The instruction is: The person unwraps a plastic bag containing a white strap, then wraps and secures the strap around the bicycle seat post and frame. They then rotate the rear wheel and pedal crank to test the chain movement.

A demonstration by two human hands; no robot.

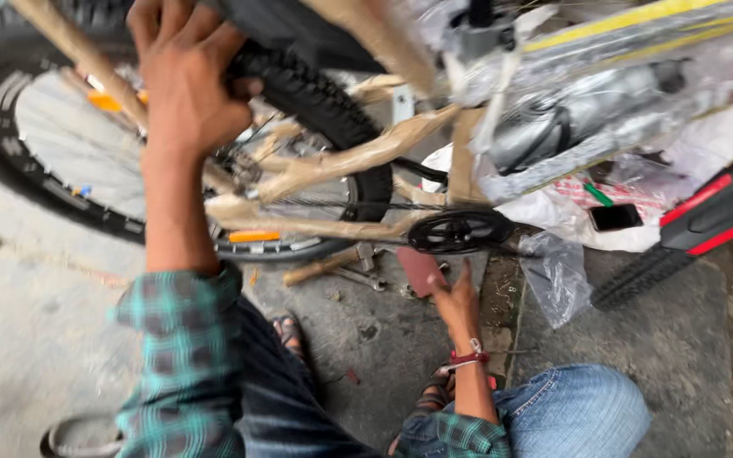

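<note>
Black knobbly tyre (pixel 316 97) — left hand (pixel 184 80) clamped on it — right hand (pixel 456 301) open, touching a maroon card (pixel 422 271).

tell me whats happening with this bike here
A person crouches on the concrete floor beside a bicycle wrapped in brown paper and plastic. Their left hand grips the knobby rear tyre. Their right hand reaches down near the black chainring, with a hammer and a spanner lying close by.
</note>
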